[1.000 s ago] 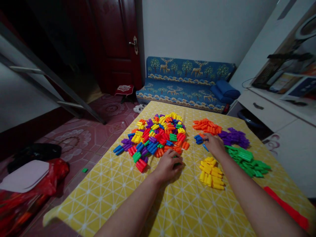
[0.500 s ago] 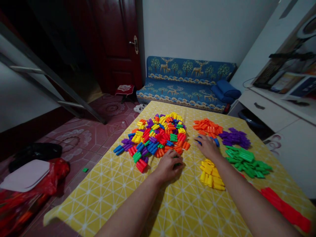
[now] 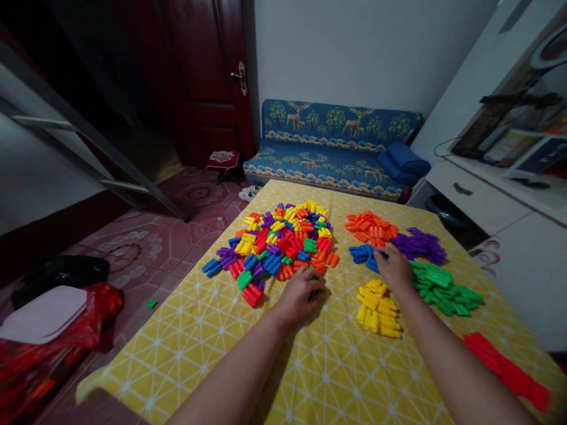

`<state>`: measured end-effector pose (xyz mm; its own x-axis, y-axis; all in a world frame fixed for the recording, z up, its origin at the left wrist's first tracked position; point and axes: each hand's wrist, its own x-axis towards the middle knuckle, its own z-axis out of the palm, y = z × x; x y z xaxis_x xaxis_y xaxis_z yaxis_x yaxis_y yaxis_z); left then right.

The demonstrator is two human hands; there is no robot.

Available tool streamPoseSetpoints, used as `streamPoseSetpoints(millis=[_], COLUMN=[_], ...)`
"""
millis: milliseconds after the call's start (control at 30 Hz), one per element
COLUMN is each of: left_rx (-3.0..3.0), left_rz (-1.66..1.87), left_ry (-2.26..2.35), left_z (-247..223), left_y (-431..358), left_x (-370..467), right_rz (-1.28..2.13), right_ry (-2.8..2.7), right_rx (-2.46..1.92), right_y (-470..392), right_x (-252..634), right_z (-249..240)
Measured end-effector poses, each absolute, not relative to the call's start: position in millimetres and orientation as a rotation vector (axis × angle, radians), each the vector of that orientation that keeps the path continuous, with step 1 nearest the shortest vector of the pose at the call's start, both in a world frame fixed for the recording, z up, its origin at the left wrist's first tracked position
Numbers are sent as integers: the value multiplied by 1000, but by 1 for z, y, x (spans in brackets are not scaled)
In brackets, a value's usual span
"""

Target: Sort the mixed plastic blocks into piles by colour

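Note:
My left hand (image 3: 303,293) is curled at the near right edge of a mixed heap of plastic toy blocks (image 3: 279,245), with a green block (image 3: 317,291) showing under its fingers. Further right, my right hand (image 3: 393,270) reaches to the right end of a small blue pile (image 3: 363,255), its fingers closed around a blue block (image 3: 384,255). Around it lie single-colour piles: orange (image 3: 371,226) behind, purple (image 3: 420,245) and green (image 3: 445,287) to the right, yellow (image 3: 378,310) nearer, and red (image 3: 505,369) beside my right forearm.
A yellow patterned cloth (image 3: 212,348) covers the table. Behind stands a blue sofa (image 3: 319,156), and at the right a white cabinet (image 3: 509,260). On the floor at the left are a green block (image 3: 151,304), a red bag (image 3: 100,313) and a ladder (image 3: 110,159).
My right hand has moved right across the blue blocks, uncovering the left part of that pile. My left hand has stayed almost where it was, beside the mixed heap.

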<state>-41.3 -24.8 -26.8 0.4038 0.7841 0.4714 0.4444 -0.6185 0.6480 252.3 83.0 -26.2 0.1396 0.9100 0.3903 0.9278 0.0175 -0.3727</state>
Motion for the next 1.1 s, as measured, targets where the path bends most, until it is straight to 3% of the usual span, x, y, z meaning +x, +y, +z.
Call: streamPoseSetpoints(millis=[167,467,1100], left_rx=[2090,1412,1405], left_rz=[1175,1356,1284], left_ry=[1075,1156,1097], left_z=[-31,-24,-24], left_y=[-23,-22,-25], left_x=[-41,-41,-42], right_rz=[58,752,296], right_ry=[-1574,-1554,-1918], right_rx=[-1529,-1213,-1264], right_y=[51,-39,-50], right_x=[218,100,97], right_z=[-6,-20,-23])
